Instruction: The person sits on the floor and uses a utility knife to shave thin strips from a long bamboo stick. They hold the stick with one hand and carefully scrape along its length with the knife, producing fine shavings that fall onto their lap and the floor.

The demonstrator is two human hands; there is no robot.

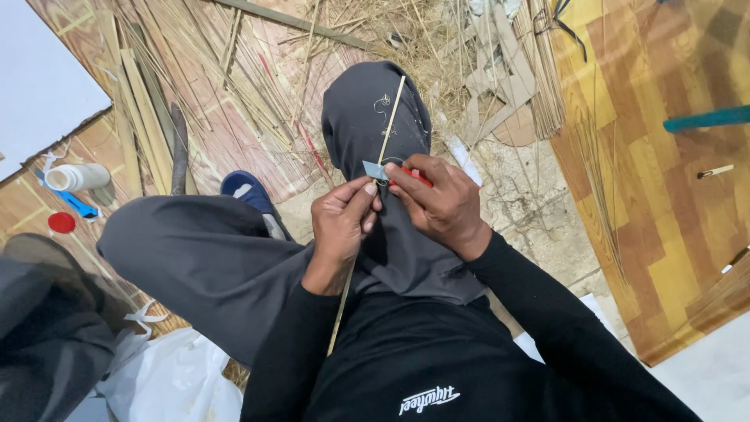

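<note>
Sitting on the floor, the person is pinching a thin bamboo strip (388, 117) over the lap with the left hand (341, 223). The right hand (444, 205) is gripping a red-handled blade (376, 170) against it. Shaving well likely means keeping the blade flat and pushing slowly.

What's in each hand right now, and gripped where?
Left hand pinches a thin bamboo strip partway along its length. Right hand grips a small knife by its red handle, blade against the strip.
</note>
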